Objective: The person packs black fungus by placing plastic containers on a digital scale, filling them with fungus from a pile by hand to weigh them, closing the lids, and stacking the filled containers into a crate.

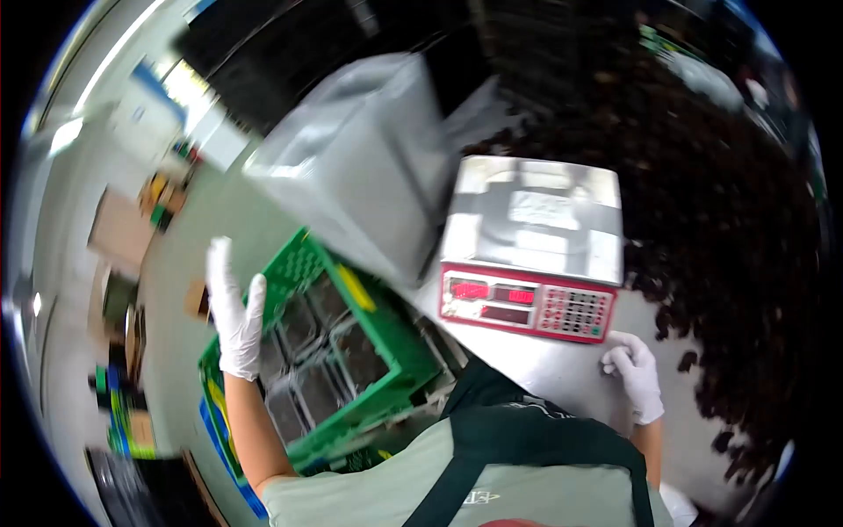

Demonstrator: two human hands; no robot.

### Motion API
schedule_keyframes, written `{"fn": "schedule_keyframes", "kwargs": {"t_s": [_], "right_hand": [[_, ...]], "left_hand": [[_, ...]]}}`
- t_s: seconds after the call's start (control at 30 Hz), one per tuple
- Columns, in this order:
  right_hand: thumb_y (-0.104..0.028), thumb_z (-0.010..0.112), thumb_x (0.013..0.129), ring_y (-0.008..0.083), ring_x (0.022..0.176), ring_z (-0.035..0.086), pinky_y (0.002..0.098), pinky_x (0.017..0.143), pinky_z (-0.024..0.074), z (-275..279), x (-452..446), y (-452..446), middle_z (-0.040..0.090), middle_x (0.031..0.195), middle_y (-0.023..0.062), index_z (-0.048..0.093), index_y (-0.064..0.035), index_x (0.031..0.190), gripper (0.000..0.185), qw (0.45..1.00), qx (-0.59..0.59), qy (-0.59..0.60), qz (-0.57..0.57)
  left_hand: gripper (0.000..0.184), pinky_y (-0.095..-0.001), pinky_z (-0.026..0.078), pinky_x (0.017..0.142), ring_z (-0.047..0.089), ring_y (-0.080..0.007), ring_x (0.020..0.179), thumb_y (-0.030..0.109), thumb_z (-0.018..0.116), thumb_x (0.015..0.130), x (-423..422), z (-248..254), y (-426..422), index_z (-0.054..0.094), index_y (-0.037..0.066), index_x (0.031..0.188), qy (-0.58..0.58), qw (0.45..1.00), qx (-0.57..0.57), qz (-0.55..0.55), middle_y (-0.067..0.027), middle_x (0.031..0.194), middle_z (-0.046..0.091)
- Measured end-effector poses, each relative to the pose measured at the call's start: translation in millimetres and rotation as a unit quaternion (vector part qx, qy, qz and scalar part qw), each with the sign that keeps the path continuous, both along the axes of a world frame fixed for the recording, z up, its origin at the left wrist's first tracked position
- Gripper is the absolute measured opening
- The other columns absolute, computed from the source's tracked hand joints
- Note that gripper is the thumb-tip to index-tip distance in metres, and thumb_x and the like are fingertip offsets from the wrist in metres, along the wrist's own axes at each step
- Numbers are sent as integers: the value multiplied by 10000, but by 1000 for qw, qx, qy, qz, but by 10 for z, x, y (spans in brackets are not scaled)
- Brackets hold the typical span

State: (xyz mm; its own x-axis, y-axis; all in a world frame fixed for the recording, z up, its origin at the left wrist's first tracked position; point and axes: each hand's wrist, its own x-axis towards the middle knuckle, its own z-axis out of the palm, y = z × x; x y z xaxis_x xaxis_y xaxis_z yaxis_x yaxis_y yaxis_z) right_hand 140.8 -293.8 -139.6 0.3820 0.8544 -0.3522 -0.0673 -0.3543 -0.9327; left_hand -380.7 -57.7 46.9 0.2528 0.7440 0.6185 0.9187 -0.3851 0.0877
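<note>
My left hand [235, 307], in a white glove, is raised beside a green crate [399, 373], its fingers stretched out and nothing in it. Clear plastic boxes [320, 386] with dark contents stand in rows inside the crate. My right hand [637, 373], gloved too, is low over the metal table [562, 373], just off the front right corner of a red and silver digital scale [531, 250]. Its fingers are curled in, with nothing visible in them. On the scale's steel pan only reflections and a label show; its red digits are lit but blurred.
A heap of dark brown pieces [729, 202] covers the table's right side, with stray bits near my right hand. A large whitish plastic-covered block [360, 149] stands left of the scale. Cardboard boxes [123, 228] and a black bin [145, 487] are on the floor at left.
</note>
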Motion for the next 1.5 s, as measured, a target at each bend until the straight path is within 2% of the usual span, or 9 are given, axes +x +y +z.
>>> {"fn": "schedule_keyframes", "kwargs": {"t_s": [0.13, 0.27, 0.37, 0.4, 0.57, 0.8, 0.83, 1.03, 1.5], "right_hand": [[-189, 647, 965, 325, 1033, 710, 378, 943, 549, -284, -101, -333, 745, 1084, 122, 699, -60, 1235, 303, 947, 18, -320, -6], [-181, 638, 971, 252, 884, 729, 352, 835, 579, -549, -192, -451, 751, 985, 105, 732, -75, 1156, 233, 978, 80, -124, -148], [-181, 631, 965, 253, 840, 736, 365, 808, 591, -553, -177, -391, 761, 963, 93, 745, -114, 1135, 215, 965, 94, -200, -140], [-194, 626, 965, 265, 856, 737, 373, 816, 592, -597, -166, -380, 764, 976, 91, 745, -135, 1133, 215, 953, 112, -251, -126], [-181, 635, 948, 257, 838, 748, 376, 792, 601, -534, -121, -342, 771, 956, 82, 754, -138, 1112, 207, 941, 100, -310, -88], [-238, 660, 905, 305, 1336, 508, 474, 1102, 429, -509, 143, -441, 542, 1464, 93, 584, -176, 1381, 486, 818, -18, -552, -162], [-236, 691, 882, 333, 1384, 449, 492, 1134, 391, -448, 263, -493, 485, 1509, 118, 549, -175, 1425, 564, 820, -38, -539, -188], [-322, 824, 778, 375, 1528, 265, 497, 1240, 293, -343, 672, -517, 295, 1645, 190, 373, -188, 1582, 931, 845, -131, -466, -225], [-558, 775, 799, 380, 1537, 226, 625, 1090, 437, -68, 1097, 928, 230, 1680, 136, 469, -296, 1530, 834, 825, -135, -547, -28]], "left_hand": [[561, -449, 194, 1259, 317, -344, 1524, 199, 513, 1044, 1193, 660, 423, 407, 30, 1567, 49, 980, -15, -191, -204, 1603, 413], [217, -312, 430, 1021, 581, -178, 1098, 89, 593, 1027, 1050, 594, 824, 624, -42, 1197, -203, 937, -221, -178, -81, 1144, 636], [147, -264, 456, 722, 506, -119, 774, -5, 671, 941, 497, 752, 1573, 632, -8, 1083, -63, 942, -222, -245, 14, 874, 564], [453, -378, 451, 1106, 567, -300, 1215, 100, 570, 1045, 772, 798, 1115, 484, -20, 1473, -80, 965, -209, -138, -192, 1313, 598], [478, -443, 488, 1078, 575, -347, 1252, 106, 548, 1001, 487, 1446, 1104, 485, -85, 1435, 235, 922, -144, -273, -199, 1417, 571], [801, -534, 393, 1168, 508, -391, 1338, 409, 701, 938, 2182, 593, -180, 385, 39, 1574, -122, 905, -298, -277, -192, 1495, 505], [114, -283, 478, 729, 565, -136, 785, -28, 685, 912, 2426, 125, -174, 683, -7, 1024, 7, 935, -49, -352, -22, 875, 632], [274, -332, 550, 759, 670, -247, 862, 37, 766, 879, 3105, -993, -114, 697, -3, 1141, 21, 850, -340, -402, -128, 968, 677], [524, -409, 379, 1152, 487, -320, 1345, -31, 639, 902, 2791, -1005, -20, 539, -25, 1416, -105, 855, -339, -377, -199, 1425, 483]]}}
